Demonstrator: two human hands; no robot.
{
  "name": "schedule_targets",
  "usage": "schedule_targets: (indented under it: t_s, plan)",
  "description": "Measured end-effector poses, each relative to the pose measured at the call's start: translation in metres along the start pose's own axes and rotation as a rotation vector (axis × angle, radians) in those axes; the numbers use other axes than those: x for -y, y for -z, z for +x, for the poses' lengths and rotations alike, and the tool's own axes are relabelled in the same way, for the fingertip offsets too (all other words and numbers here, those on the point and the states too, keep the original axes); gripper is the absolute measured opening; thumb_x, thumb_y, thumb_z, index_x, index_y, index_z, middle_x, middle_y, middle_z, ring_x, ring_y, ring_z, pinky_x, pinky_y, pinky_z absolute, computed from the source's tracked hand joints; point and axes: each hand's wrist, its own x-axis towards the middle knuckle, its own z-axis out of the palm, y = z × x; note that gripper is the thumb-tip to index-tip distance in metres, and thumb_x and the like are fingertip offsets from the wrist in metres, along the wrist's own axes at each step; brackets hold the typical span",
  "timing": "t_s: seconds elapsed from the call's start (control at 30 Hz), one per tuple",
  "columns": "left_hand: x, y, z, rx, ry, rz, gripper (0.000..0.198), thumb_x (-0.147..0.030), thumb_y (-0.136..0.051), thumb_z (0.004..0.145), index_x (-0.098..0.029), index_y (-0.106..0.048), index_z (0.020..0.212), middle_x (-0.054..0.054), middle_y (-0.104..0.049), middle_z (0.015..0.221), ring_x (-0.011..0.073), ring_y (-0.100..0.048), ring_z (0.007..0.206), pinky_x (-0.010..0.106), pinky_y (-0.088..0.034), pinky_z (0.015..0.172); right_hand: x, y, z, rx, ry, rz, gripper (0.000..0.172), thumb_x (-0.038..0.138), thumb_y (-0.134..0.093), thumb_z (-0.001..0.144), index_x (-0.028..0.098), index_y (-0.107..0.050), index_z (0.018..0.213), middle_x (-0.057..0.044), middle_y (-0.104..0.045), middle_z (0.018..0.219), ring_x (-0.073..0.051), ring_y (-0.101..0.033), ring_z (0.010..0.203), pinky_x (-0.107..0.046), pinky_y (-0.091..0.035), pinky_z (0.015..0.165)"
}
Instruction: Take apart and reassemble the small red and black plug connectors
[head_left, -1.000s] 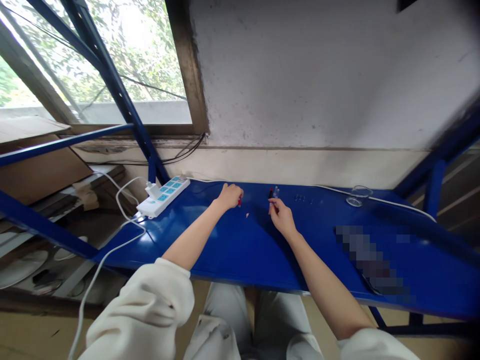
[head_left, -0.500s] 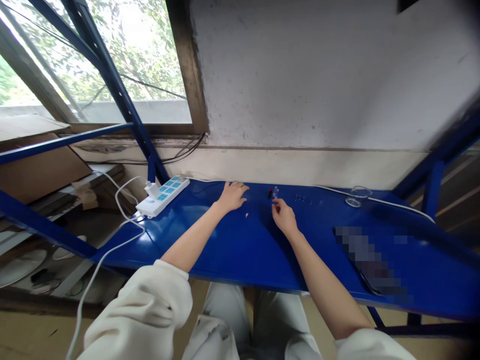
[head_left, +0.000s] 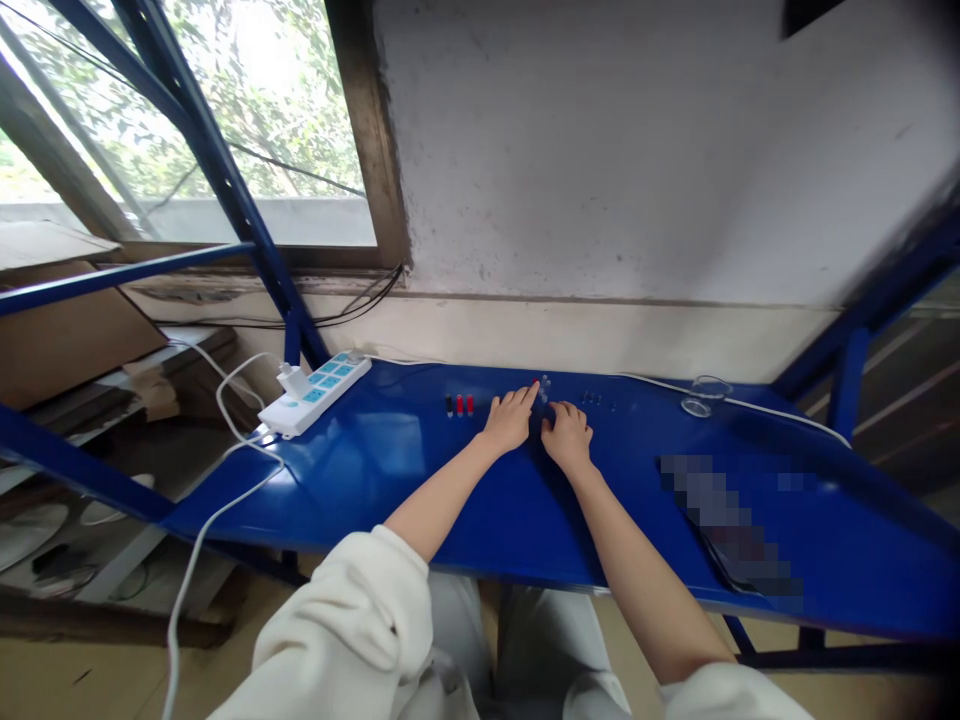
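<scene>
On the blue table [head_left: 450, 490], my left hand [head_left: 511, 418] reaches to a small red piece [head_left: 535, 382], its fingertips at that piece and its fingers partly spread. Small clear pieces [head_left: 545, 386] lie just beyond. Close beside it, my right hand [head_left: 568, 434] rests with fingers curled; what they hold, if anything, is hidden. Left of my left hand stand a black-capped tube [head_left: 449, 405] and two red tubes [head_left: 460, 405] in a row. Several tiny clear pieces [head_left: 592, 398] lie to the right of my right hand.
A white power strip [head_left: 319, 395] with a plug and cable lies at the left. Round clear dishes [head_left: 696, 408] sit at the back right, by a white cable. A dark, blurred flat object [head_left: 724, 520] lies at the right. Blue frame posts flank the table.
My left hand has moved right, close to my right hand, uncovering the row of tubes. The small pale thing on the table is no longer visible. My right hand has barely moved.
</scene>
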Motion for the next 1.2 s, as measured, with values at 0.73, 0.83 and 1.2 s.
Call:
schedule_targets:
  t_s: [0.73, 0.83, 1.2]
  plan:
    - [-0.003, -0.003, 0.026, -0.172, 0.185, -0.136, 0.009, -0.019, -0.043, 0.083, -0.018, -0.051, 0.086, 0.006, -0.059, 0.091, 0.0182, -0.054, 0.086, 0.031, -0.040, 0.073, -0.005, -0.014, 0.005, 0.057, 0.018, -0.054, 0.041, 0.027, -0.038, 0.081, 0.016, -0.049, 0.119, -0.013, -0.042, 0.129, -0.027, -0.031, 0.121, -0.051, -0.024, 0.095]
    - [-0.002, 0.006, 0.013, -0.209, 0.175, -0.210, 0.009, -0.018, -0.044, 0.082, -0.019, -0.052, 0.086, 0.005, -0.059, 0.089, 0.0168, -0.054, 0.084, 0.030, -0.041, 0.073, -0.006, -0.019, 0.007, 0.083, 0.022, -0.056, 0.043, 0.032, -0.034, 0.085, 0.017, -0.046, 0.122, -0.012, -0.038, 0.133, -0.027, -0.026, 0.125, -0.056, -0.018, 0.097]
    - [0.001, 0.011, -0.035, -0.455, 0.257, -0.610, 0.004, -0.021, -0.051, 0.075, -0.018, -0.053, 0.077, 0.000, -0.060, 0.077, 0.0100, -0.055, 0.064, 0.023, -0.044, 0.065, -0.003, -0.026, 0.015, 0.223, -0.007, -0.180, 0.050, 0.041, -0.018, 0.089, 0.022, -0.034, 0.132, -0.007, -0.027, 0.141, -0.025, -0.017, 0.129, -0.060, -0.008, 0.098]
